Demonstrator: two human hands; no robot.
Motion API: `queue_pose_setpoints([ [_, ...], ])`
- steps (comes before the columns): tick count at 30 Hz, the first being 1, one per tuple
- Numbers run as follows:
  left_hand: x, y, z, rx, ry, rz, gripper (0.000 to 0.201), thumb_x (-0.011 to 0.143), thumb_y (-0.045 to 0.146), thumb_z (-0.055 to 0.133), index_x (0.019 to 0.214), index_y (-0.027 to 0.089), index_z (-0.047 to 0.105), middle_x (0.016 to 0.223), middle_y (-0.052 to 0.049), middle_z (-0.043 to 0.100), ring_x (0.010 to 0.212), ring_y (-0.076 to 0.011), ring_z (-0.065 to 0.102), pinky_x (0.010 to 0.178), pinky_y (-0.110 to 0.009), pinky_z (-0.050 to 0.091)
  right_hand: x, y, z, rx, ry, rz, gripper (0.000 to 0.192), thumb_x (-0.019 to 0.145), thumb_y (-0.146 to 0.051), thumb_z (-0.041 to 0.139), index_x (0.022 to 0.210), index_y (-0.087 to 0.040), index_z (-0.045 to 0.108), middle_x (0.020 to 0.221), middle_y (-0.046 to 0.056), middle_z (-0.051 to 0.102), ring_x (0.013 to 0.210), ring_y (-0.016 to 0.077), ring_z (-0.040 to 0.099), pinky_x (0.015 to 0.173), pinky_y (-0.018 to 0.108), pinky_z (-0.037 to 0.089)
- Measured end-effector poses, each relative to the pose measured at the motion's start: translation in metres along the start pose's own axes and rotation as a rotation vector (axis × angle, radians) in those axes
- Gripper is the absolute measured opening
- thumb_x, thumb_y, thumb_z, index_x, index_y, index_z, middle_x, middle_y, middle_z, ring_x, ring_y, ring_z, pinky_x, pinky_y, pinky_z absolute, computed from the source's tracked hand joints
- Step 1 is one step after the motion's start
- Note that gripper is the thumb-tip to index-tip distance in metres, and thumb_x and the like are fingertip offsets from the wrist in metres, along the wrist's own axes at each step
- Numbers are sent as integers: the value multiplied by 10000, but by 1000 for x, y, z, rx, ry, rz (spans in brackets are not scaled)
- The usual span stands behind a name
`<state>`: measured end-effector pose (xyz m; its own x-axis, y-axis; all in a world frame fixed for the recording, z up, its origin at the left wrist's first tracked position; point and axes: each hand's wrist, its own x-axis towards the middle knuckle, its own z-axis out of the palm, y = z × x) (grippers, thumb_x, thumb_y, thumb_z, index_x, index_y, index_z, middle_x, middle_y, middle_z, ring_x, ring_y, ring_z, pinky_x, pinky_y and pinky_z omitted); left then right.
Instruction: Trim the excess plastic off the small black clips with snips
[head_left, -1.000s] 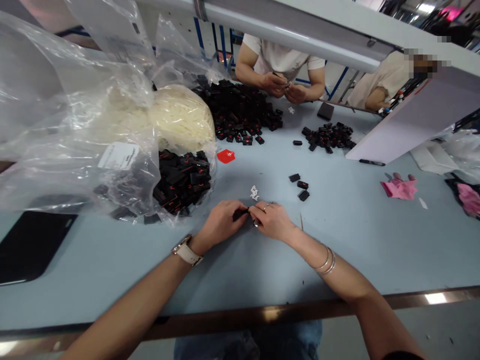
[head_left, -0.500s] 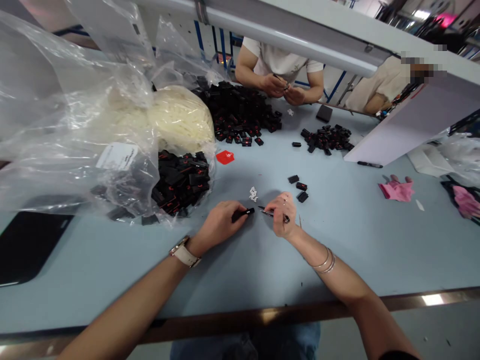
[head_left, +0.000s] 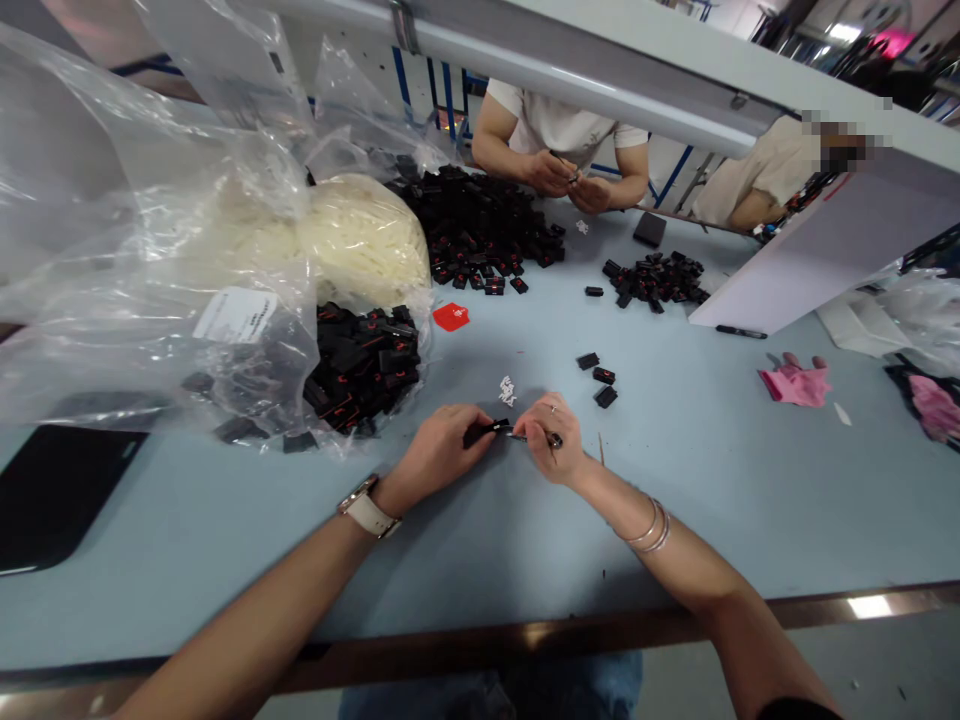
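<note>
Fingers of the left hand [head_left: 439,455] pinched a small black part [head_left: 484,431] near the desk's [head_left: 465,560] front edge; the right hand [head_left: 551,440] gripped tweezers [head_left: 525,436] at its end. A slip could flick the part toward three loose parts [head_left: 598,377].

— What sort of place was it?
— A factory assembly bench — a long pale-blue table [head_left: 465,530] heaped with small black parts [head_left: 480,225], more of them in clear bags [head_left: 150,280].
— Anyone else working?
— A person [head_left: 559,130] sat opposite, handling the same parts, under a grey metal rail [head_left: 570,75].
</note>
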<state>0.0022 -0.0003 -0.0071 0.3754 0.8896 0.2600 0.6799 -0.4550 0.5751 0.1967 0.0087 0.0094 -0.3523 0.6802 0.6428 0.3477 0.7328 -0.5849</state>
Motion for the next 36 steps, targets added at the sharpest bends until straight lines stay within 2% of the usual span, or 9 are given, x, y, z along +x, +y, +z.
queue_pose_setpoints([
  [5, -1, 0, 0, 5, 6, 2, 80, 828, 269, 581, 823, 190, 594, 755, -19, 663, 686, -160, 596, 667, -292, 467, 2, 0, 1, 3, 8, -22, 411, 984, -331, 317, 690, -207, 575, 590, 7, 612, 605, 143, 517, 711, 340, 401],
  [18, -1, 0, 1, -12, 12, -3, 83, 833, 269, 571, 818, 190, 590, 755, -27, 660, 687, -171, 590, 664, -301, 457, 1, 0, 2, -19, -18, 49, 446, 990, -378, 290, 683, -209, 566, 594, 11, 609, 620, 145, 532, 726, 337, 412],
  [25, 1, 1, -2, -1, -18, -27, 79, 828, 272, 560, 814, 205, 600, 762, -21, 665, 695, -169, 595, 670, -298, 464, 3, -5, 5, -57, -59, 218, 393, 969, -305, 322, 679, -201, 566, 614, 18, 611, 630, 150, 549, 700, 316, 411],
  [36, 0, 2, -3, -12, -22, -33, 74, 816, 259, 575, 812, 196, 615, 774, -39, 672, 708, -190, 606, 674, -314, 465, 7, -10, 8, -139, -87, 329, 373, 970, -310, 366, 662, -203, 549, 576, 0, 559, 591, 129, 532, 625, 263, 395],
])
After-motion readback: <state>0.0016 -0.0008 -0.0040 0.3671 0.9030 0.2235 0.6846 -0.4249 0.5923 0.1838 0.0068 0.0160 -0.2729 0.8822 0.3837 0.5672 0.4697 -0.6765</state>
